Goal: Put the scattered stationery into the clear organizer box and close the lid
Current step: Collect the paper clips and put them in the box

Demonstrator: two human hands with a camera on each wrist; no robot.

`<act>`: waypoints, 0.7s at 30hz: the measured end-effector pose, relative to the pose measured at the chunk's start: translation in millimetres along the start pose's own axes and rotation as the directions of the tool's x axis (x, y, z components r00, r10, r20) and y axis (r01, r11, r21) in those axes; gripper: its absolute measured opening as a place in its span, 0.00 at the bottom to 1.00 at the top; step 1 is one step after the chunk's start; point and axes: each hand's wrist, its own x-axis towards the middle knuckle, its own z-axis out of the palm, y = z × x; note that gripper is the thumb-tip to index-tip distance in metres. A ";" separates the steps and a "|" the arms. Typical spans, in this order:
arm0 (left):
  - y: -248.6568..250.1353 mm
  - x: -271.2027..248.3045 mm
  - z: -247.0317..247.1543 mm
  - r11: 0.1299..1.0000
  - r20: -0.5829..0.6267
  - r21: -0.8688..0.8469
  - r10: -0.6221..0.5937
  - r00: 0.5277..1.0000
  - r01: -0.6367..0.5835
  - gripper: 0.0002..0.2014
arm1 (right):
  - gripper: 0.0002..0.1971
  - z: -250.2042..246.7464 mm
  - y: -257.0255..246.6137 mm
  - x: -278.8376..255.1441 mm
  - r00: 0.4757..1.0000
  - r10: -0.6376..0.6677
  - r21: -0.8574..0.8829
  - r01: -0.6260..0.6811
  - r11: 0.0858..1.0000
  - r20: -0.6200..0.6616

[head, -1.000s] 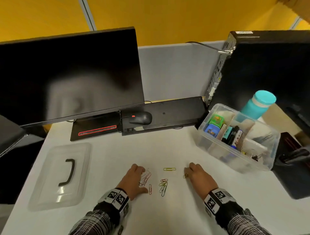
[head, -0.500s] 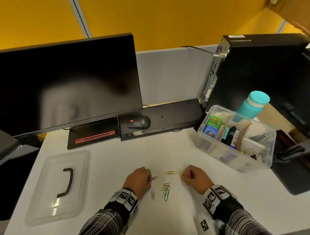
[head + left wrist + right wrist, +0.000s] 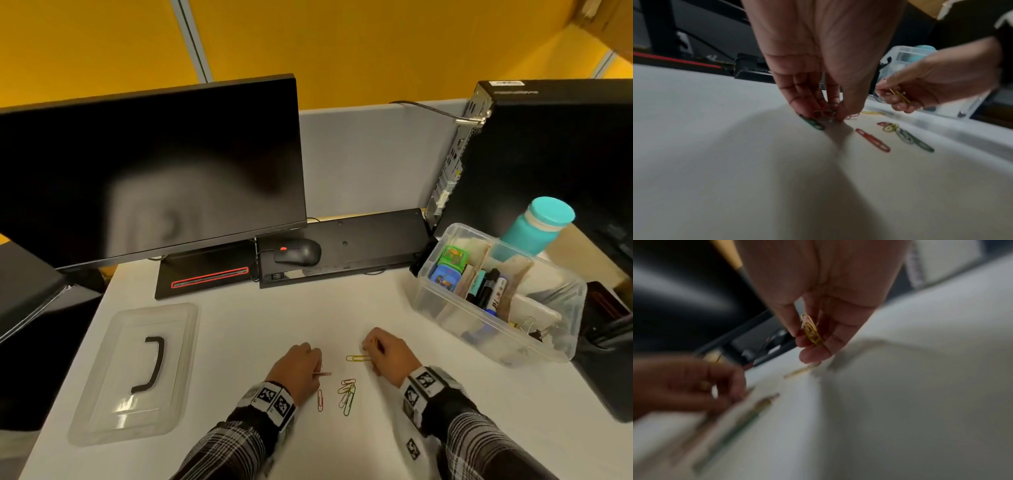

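Coloured paper clips lie scattered on the white desk: a red clip (image 3: 320, 400), a small heap of clips (image 3: 347, 394) and a yellow clip (image 3: 358, 358). My left hand (image 3: 301, 368) pinches a bunch of clips (image 3: 826, 112) against the desk, a green one (image 3: 812, 124) sticking out. My right hand (image 3: 387, 353) holds a yellow clip (image 3: 812, 330) between thumb and fingers, just above the desk. The clear organizer box (image 3: 442, 308) stands open at the right with markers and small boxes inside. Its clear lid (image 3: 102, 394) with a black handle lies at the left.
A black monitor (image 3: 147, 164) and its base stand at the back left, a mouse (image 3: 298, 251) and a black flat unit (image 3: 376, 240) behind the clips. A computer tower (image 3: 548, 144) and a teal bottle (image 3: 537, 226) stand behind the box.
Both hands went from lying flat on the desk to curled. The left gathered the clips under it. The right picked up a yellow clip and shifted slightly toward the lone yellow one.
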 end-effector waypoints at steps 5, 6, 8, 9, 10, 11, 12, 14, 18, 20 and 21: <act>-13.3 -12.3 -7.3 0.971 -0.096 -0.240 -0.034 0.995 0.010 0.02 | 0.11 10.8 6.0 5.7 0.979 -0.091 -0.438 0.164 0.884 0.184; -19.4 -16.0 -10.0 0.921 -0.119 -0.387 -0.091 0.989 0.038 0.01 | 0.10 11.8 6.1 6.0 0.979 -0.091 -0.436 0.163 0.885 0.181; -32.4 -21.8 -15.1 0.766 -0.093 -0.638 -0.185 0.978 0.084 0.07 | 0.06 13.7 6.0 5.8 0.981 -0.084 -0.449 0.157 0.880 0.178; -37.4 -24.5 -18.9 0.682 -0.052 -0.724 -0.211 0.976 0.109 0.08 | 0.03 14.4 5.6 6.1 0.982 -0.080 -0.453 0.152 0.878 0.173; -41.2 -26.3 -22.4 0.569 -0.001 -0.811 -0.235 0.972 0.137 0.09 | 0.03 15.5 5.2 6.4 0.984 -0.073 -0.456 0.141 0.879 0.163; -42.8 -28.0 -26.5 0.420 0.055 -0.891 -0.271 0.961 0.170 0.09 | 0.04 16.6 5.1 7.4 0.987 -0.066 -0.455 0.127 0.881 0.148; -43.9 -28.8 -28.9 0.247 0.111 -0.949 -0.312 0.944 0.194 0.10 | 0.05 17.3 4.1 8.3 0.990 -0.053 -0.457 0.108 0.883 0.131; -46.6 -29.8 -32.6 -0.008 0.182 -0.981 -0.390 0.903 0.194 0.11 | 0.05 19.0 1.1 8.9 0.994 0.001 -0.492 0.055 0.869 0.112; -44.4 -27.3 -30.5 0.029 0.239 -0.959 -0.444 0.864 0.281 0.14 | 0.06 20.0 -4.6 5.7 0.985 0.102 -0.570 -0.005 0.822 0.139; -42.8 -24.6 -25.9 0.125 0.251 -0.928 -0.486 0.837 0.351 0.16 | 0.11 15.9 -6.3 3.7 0.979 0.126 -0.418 -0.047 0.907 0.163; -43.0 -24.4 -22.9 0.232 0.224 -0.900 -0.480 0.848 0.369 0.16 | 0.12 12.5 -7.6 1.8 0.975 0.145 -0.230 -0.104 0.968 0.171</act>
